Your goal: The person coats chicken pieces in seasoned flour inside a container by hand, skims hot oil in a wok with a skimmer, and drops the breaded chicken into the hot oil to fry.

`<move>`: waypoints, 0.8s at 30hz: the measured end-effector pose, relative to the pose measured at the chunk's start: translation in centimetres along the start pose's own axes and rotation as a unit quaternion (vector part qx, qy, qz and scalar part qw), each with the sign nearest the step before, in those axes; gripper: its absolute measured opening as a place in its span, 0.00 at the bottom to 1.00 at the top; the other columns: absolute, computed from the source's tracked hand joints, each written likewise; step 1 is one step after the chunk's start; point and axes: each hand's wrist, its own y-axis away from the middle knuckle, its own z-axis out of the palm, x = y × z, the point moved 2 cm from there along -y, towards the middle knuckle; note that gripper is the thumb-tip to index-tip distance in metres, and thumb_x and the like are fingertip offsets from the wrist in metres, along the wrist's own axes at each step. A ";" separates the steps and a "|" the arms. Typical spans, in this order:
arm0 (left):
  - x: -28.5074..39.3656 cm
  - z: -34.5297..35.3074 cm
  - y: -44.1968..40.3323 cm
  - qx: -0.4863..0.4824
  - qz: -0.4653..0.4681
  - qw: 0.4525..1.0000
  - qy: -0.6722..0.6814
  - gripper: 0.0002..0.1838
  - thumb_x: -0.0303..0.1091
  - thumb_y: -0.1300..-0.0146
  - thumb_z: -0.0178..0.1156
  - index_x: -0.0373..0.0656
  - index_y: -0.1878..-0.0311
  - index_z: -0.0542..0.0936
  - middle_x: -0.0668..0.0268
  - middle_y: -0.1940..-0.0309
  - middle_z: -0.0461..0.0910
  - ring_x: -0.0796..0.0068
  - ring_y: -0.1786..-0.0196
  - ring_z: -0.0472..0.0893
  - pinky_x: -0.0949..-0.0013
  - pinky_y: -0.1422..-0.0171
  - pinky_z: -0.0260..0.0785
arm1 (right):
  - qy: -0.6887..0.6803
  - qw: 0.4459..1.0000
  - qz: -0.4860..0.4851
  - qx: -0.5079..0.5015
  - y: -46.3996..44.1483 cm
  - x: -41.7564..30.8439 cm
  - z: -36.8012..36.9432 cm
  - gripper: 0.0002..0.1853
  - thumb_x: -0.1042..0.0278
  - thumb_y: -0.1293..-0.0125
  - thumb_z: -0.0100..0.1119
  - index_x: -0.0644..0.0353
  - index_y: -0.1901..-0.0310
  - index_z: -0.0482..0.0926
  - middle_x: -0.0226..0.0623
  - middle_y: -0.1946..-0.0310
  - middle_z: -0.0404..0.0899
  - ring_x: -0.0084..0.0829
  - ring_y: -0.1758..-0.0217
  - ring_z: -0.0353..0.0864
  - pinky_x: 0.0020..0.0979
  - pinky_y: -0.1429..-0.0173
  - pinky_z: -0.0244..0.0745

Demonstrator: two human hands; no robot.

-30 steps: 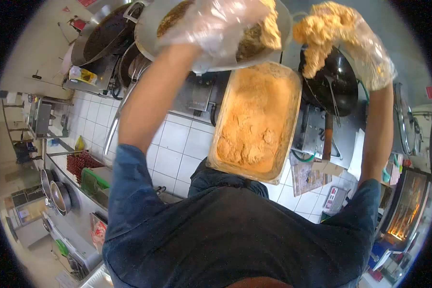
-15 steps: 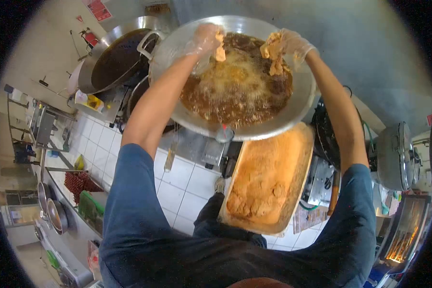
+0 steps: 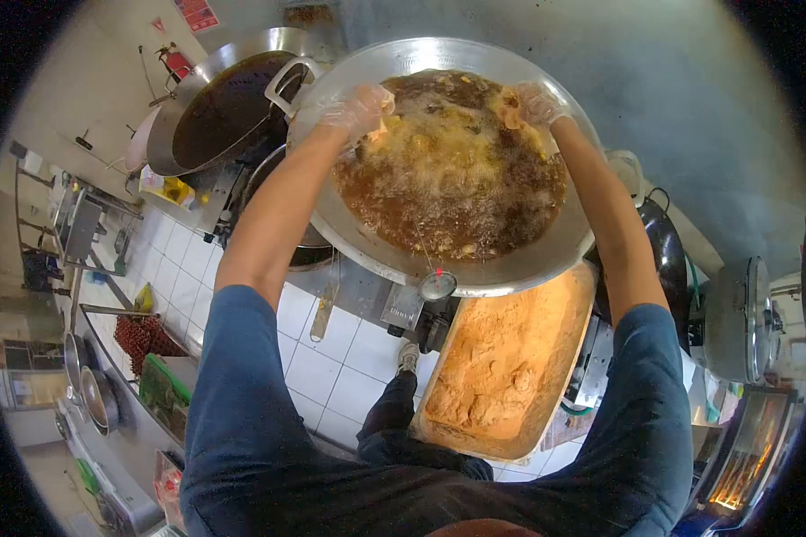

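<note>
A wide metal wok (image 3: 501,277) is filled with brown, bubbling oil (image 3: 457,197), with foam and steam over its middle. My left hand (image 3: 358,109), in a clear plastic glove, is closed around a pale breaded chicken piece (image 3: 379,132) low over the oil's left side. Opposite it, my right hand (image 3: 539,106), also gloved, grips another breaded chicken piece (image 3: 510,109) at the oil's upper right. The fingers partly hide both pieces, and I cannot tell whether they touch the oil. A dial thermometer (image 3: 438,285) is fixed at the wok's near rim.
Below the wok lies a tray (image 3: 428,430) of orange flour. A second wok (image 3: 161,148) of dark oil stands to the left. On the right are a black pan (image 3: 661,237), a large pot (image 3: 730,313) and a heater with flames (image 3: 750,447). A spatula (image 3: 324,313) hangs near the stove.
Both hands have come down closer to the oil with their pieces, the left one moving slightly left. The view has shifted, so the wok sits a little lower and further right.
</note>
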 end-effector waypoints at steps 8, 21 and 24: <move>10.7 -11.0 4.0 0.029 0.053 0.987 -0.146 0.16 0.36 0.42 0.62 0.46 0.51 0.84 0.54 0.52 0.84 0.57 0.50 0.84 0.58 0.41 0.74 | -0.284 0.952 0.065 -0.094 3.9 -0.9 -27.7 0.25 0.49 0.39 0.68 0.50 0.42 0.80 0.41 0.55 0.85 0.34 0.53 0.83 0.36 0.45 0.79; 36.5 21.5 30.7 -0.030 -0.007 0.960 0.278 0.41 0.54 0.42 0.64 0.32 0.33 0.68 0.44 0.39 0.73 0.51 0.32 0.69 0.57 0.26 0.59 | -0.479 0.731 0.347 -0.341 38.0 -34.4 -31.7 0.31 0.37 0.34 0.56 0.59 0.45 0.81 0.48 0.54 0.85 0.45 0.50 0.84 0.41 0.44 0.79; 35.3 28.4 31.2 0.041 -0.008 0.999 0.016 0.48 0.58 0.42 0.64 0.29 0.29 0.64 0.42 0.33 0.68 0.50 0.25 0.63 0.56 0.21 0.53 | -0.344 0.760 0.434 -0.340 41.5 -42.0 -26.4 0.30 0.36 0.34 0.55 0.60 0.52 0.84 0.52 0.55 0.85 0.49 0.51 0.84 0.44 0.47 0.78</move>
